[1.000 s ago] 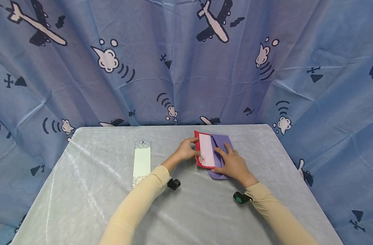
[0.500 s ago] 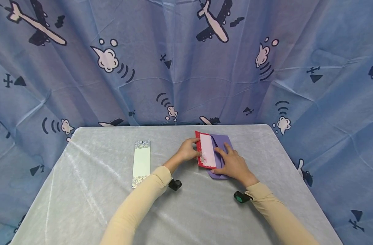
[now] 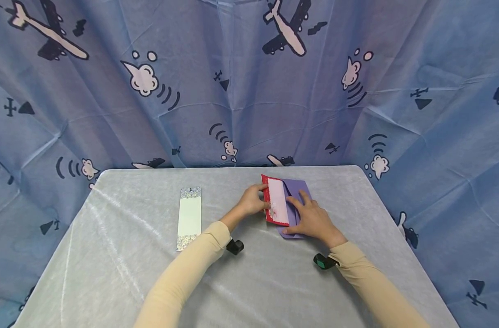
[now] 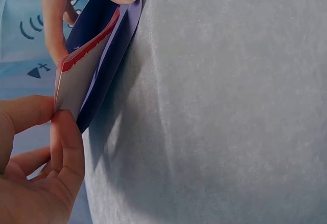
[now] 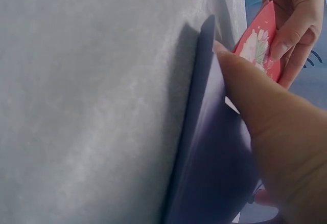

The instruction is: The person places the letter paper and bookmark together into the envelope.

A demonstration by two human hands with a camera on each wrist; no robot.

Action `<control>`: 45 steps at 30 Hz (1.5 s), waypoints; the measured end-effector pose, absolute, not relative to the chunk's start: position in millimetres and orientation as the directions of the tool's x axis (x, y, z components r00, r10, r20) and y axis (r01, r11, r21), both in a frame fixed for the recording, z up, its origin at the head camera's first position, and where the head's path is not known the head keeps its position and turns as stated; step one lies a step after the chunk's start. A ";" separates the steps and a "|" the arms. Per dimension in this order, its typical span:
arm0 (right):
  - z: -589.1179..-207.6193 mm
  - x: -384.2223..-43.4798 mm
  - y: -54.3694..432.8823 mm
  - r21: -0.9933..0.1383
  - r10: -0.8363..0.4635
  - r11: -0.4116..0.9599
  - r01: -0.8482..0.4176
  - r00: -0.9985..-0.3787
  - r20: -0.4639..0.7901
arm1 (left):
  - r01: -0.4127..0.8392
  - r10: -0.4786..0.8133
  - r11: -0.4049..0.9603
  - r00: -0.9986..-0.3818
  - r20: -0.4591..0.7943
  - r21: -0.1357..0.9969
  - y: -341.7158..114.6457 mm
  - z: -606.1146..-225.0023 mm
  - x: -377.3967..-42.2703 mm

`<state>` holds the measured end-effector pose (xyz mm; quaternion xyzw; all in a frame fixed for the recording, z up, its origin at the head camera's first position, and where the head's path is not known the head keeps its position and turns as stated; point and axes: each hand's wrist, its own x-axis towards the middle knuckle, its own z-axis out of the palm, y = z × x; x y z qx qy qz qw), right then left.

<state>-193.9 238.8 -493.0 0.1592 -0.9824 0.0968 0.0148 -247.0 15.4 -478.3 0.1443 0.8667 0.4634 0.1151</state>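
Note:
A red card with a pink-white panel and a flower print (image 3: 277, 200) sits partly inside the mouth of a purple envelope (image 3: 300, 187). My left hand (image 3: 250, 200) pinches the card's outer left edge between thumb and fingers. On the other side, my right hand (image 3: 313, 220) grips the envelope, its thumb at the near edge of the mouth and its fingers spread farther up. In the left wrist view the envelope (image 4: 112, 65) gapes around the card (image 4: 76, 83). The card's inserted end is hidden by the envelope.
A long pale green card with patterned ends (image 3: 190, 216) lies flat left of my left hand. Both rest on a table with a light grey cloth (image 3: 110, 255). Behind the table's far edge hangs a blue curtain with airplane prints (image 3: 249, 123).
My left hand and the red card have shifted slightly right, a little deeper into the envelope. The right hand and the envelope have stayed almost still.

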 end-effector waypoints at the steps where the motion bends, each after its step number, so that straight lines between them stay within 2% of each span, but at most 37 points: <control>1: -492.6 -193.9 238.9 -0.184 -0.312 0.930 -0.317 -0.948 0.058 | 0.143 0.357 0.529 -0.932 -0.067 0.836 15.7 -478.6 -246.8; 45: -497.6 -192.8 239.7 -0.175 -0.320 0.929 -0.325 -0.946 0.061 | 0.210 0.324 0.581 -0.946 0.013 0.787 34.1 -493.4 -241.2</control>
